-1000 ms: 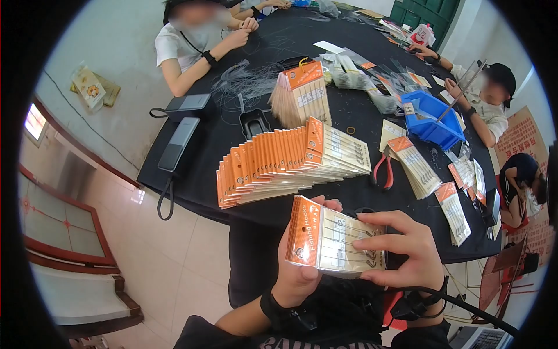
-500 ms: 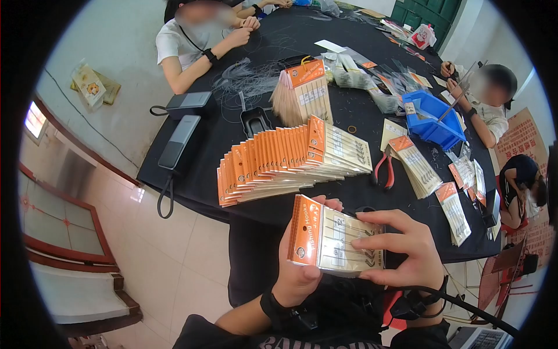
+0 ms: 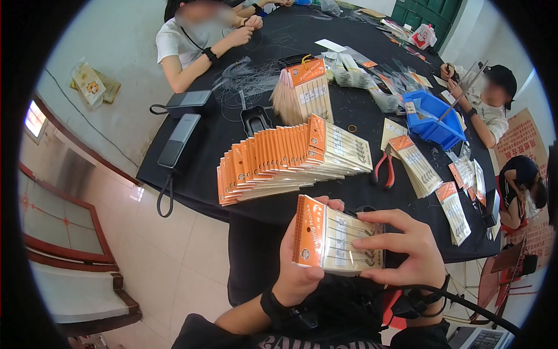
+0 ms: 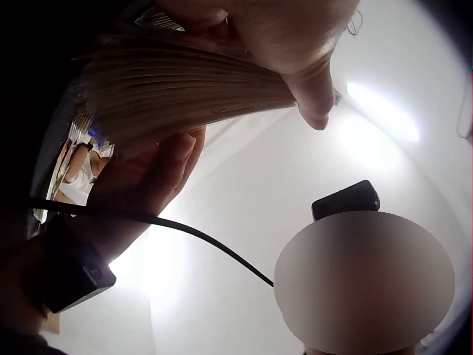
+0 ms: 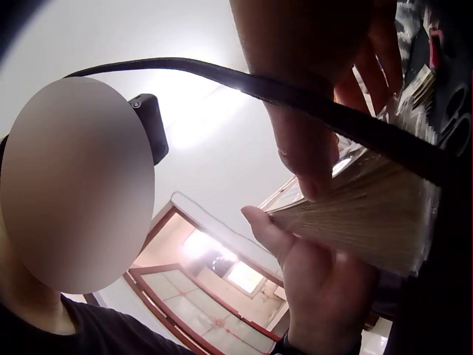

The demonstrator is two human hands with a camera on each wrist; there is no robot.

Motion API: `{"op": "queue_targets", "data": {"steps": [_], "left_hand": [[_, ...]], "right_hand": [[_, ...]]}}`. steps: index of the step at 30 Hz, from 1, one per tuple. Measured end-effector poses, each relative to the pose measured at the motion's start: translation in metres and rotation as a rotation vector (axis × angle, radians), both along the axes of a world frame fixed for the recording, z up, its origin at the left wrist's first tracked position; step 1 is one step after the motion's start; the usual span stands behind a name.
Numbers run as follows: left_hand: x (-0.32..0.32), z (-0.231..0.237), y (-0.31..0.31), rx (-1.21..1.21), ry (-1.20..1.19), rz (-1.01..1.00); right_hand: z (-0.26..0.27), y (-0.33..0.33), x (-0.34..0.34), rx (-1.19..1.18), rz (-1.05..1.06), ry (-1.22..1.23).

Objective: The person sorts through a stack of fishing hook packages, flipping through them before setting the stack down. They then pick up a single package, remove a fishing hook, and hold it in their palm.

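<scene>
A thick stack of fishing-hook packets with orange headers lies across the left hand, whose thumb and fingers grip its orange end. The right hand has its fingers bent over the hook end, fingertips on the top packet and at its edges. In the left wrist view the stack fans out in many layers beside the left hand. From the right wrist, the right thumb touches the upper side of the stack, with the left hand beneath.
Beyond the hands lies a long overlapping row of packets. A standing bundle, red-handled pliers, a blue bin, loose packets and two power banks are on the black table. Other people sit around it.
The held packets have shifted slightly right and tilted a little, with the top header's print now differently angled. Both hands stay nearly in place around the stack.
</scene>
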State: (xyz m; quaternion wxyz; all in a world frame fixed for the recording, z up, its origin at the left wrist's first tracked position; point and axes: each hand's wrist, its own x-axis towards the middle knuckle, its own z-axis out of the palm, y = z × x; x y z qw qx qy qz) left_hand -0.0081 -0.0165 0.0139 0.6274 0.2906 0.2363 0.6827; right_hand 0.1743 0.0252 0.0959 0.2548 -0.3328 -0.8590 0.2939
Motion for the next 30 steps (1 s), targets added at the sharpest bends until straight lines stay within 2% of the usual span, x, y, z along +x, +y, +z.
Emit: {"op": "queue_targets", "data": {"steps": [6,9,15,18,22,25,28,30], "left_hand": [[-0.003,-0.002,-0.001,0.005,0.036,-0.055],[-0.004,-0.007,-0.001,0.060,-0.086,-0.058],[-0.005,-0.002,-0.001,0.043,-0.078,-0.055],[-0.005,0.005,0.001,-0.001,0.076,0.002],[-0.004,-0.001,0.002,-0.011,0.060,0.012],[-0.003,-0.004,0.003,-0.002,0.013,-0.013],[-0.004,-0.003,0.002,0.005,0.031,-0.025],[-0.005,-0.002,0.001,0.002,0.027,-0.029]], "right_hand": [[0.000,0.000,0.003,-0.024,0.014,-0.001],[-0.001,0.000,0.005,-0.051,0.018,0.003],[0.003,0.004,0.011,-0.033,0.038,-0.024],[0.012,0.014,0.027,0.021,-0.077,0.006],[-0.005,0.047,0.064,0.303,-0.565,0.030],[-0.026,0.074,0.088,0.325,-0.744,-0.168],[-0.040,0.086,0.090,0.133,-0.757,-0.206],[-0.040,0.085,0.087,0.112,-0.794,-0.245]]}}
